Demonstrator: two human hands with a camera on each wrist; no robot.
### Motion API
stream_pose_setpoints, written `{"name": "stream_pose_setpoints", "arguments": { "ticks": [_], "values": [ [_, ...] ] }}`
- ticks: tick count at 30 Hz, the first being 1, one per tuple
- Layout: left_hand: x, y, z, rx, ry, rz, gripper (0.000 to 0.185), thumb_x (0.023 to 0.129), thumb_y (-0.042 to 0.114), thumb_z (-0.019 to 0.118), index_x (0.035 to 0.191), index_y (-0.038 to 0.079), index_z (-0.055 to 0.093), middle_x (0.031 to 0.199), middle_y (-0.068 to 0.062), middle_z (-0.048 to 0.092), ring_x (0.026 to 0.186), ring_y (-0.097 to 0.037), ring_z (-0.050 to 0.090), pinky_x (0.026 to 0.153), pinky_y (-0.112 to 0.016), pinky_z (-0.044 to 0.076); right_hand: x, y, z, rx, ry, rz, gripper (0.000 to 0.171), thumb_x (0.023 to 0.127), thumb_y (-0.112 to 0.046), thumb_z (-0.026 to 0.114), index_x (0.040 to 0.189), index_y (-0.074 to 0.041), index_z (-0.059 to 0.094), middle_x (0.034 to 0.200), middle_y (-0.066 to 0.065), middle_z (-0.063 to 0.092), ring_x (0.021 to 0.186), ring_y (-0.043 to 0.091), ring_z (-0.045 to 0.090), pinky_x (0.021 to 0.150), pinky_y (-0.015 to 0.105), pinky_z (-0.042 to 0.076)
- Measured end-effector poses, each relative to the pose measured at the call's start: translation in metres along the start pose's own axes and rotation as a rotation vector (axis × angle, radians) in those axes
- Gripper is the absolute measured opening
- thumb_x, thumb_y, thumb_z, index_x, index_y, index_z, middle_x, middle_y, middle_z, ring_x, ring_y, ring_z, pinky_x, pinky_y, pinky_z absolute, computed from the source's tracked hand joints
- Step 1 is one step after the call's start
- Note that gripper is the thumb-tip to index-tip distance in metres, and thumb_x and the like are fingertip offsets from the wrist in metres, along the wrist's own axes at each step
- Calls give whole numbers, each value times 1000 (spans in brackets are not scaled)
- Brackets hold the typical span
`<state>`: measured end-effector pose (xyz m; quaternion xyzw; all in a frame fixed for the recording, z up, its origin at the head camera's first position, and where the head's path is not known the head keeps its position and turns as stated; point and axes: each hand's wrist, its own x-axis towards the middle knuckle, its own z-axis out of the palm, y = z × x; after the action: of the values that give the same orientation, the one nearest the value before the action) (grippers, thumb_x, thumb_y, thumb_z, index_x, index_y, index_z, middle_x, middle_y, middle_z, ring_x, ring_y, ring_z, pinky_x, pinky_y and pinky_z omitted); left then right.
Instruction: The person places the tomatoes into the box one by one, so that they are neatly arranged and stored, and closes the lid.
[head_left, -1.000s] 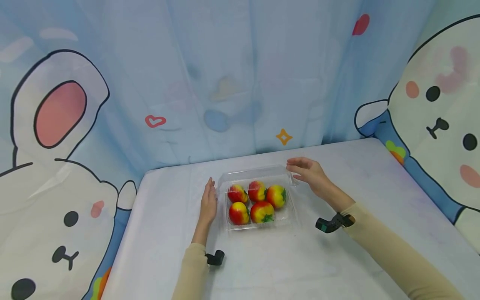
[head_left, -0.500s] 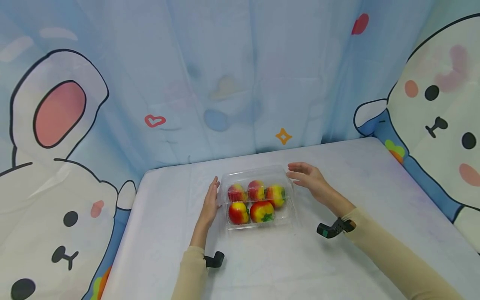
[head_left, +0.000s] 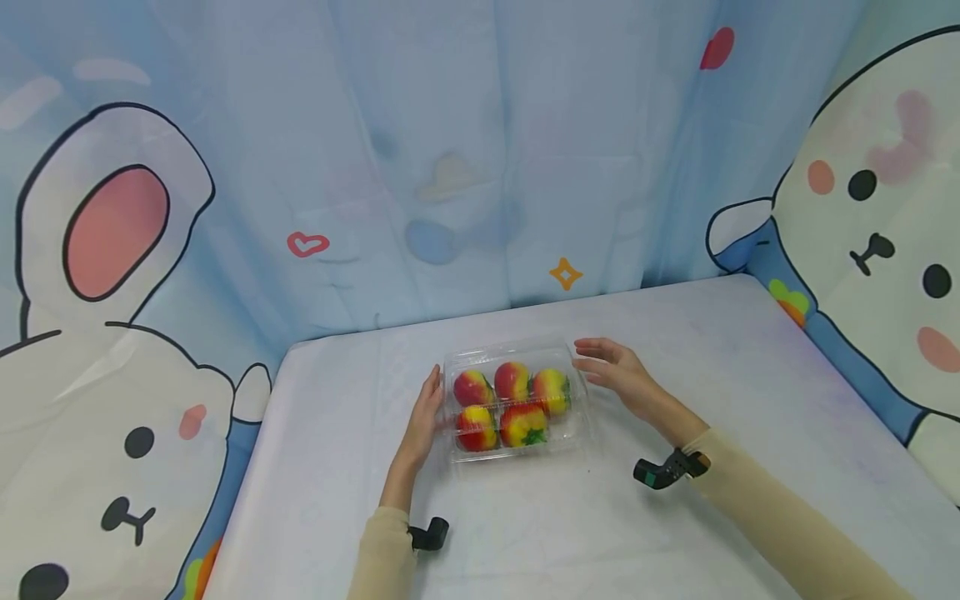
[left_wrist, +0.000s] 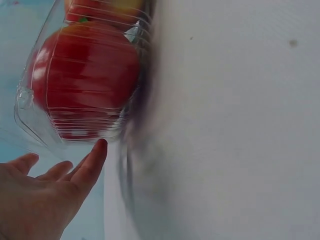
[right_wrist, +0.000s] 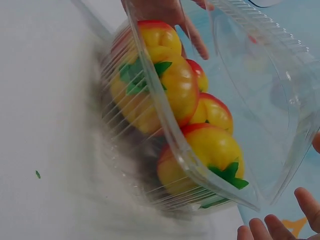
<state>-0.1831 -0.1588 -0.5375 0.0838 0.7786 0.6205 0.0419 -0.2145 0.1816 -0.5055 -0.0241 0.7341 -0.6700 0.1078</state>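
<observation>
Head view shows five red-yellow fruits [head_left: 512, 400] loaded in the clear box [head_left: 517, 446] mid-worktop [head_left: 675, 542], lid [head_left: 517, 354] lowered but seemingly unlatched, left hand [head_left: 424, 417] and right hand [head_left: 615, 373] flanking it, fingers straight, gripping nothing.

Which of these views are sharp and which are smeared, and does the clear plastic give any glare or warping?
Head view: evenly lit and sharp, soft shadows only, with faint sheen on the clear box. Left wrist view: the fruit is close and soft, streaked by ribbed plastic, and the table edge beside it is smeared. Right wrist view: the box wall blurs and bends the fruit behind it.
</observation>
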Motion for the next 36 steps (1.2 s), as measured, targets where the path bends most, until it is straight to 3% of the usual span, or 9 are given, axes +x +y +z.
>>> {"name": "stream_pose_setpoints", "arguments": {
  "ticks": [10, 18, 24, 28, 33, 36],
  "values": [
    [-7, -4, 2, -14, -2, 15, 58, 106, 27, 32, 159, 10, 15, 163, -16, 18, 146, -42, 20, 105, -68, 33, 1, 20, -1, 9, -13, 7, 64, 95, -27, 66, 146, 1, 38, 150, 25, 37, 136, 40, 39, 109, 55, 37],
    [-20, 24, 4, -32, -11, 49, 66, 99, 11, 47, 156, -2, 15, 159, -28, 18, 135, -52, 37, 110, -61, 31, -3, 28, 0, 18, -15, 11, 65, 94, -26, 67, 145, 1, 38, 151, 25, 36, 136, 40, 39, 109, 54, 38],
    [-23, 27, 6, -10, -4, 56, 66, 99, 9, 47, 156, -1, 14, 159, -27, 18, 137, -51, 35, 110, -59, 31, -8, 32, 1, 40, -25, 18, 64, 96, -25, 65, 147, 2, 36, 152, 26, 34, 136, 39, 38, 109, 53, 38],
    [-23, 25, 7, -14, 12, 65, 67, 99, 9, 48, 156, -1, 15, 159, -27, 19, 138, -50, 34, 112, -58, 30, -15, 31, 0, 37, -12, 22, 62, 98, -27, 61, 147, 2, 36, 150, 27, 38, 129, 29, 48, 106, 49, 42],
    [-23, 24, 7, -23, 10, 66, 67, 99, 8, 49, 156, -1, 15, 159, -27, 19, 138, -50, 33, 112, -57, 30, -29, 29, -4, 28, -37, 29, 58, 101, -26, 56, 146, 6, 35, 142, 30, 46, 108, 9, 61, 101, 47, 48],
    [-23, 25, 7, -28, 11, 63, 67, 99, 9, 49, 156, 0, 16, 159, -27, 20, 139, -49, 33, 112, -57, 30, -35, 30, -6, 3, -62, 37, 59, 101, -28, 55, 145, 5, 36, 139, 29, 50, 102, 7, 63, 98, 43, 51]
  ]
}}
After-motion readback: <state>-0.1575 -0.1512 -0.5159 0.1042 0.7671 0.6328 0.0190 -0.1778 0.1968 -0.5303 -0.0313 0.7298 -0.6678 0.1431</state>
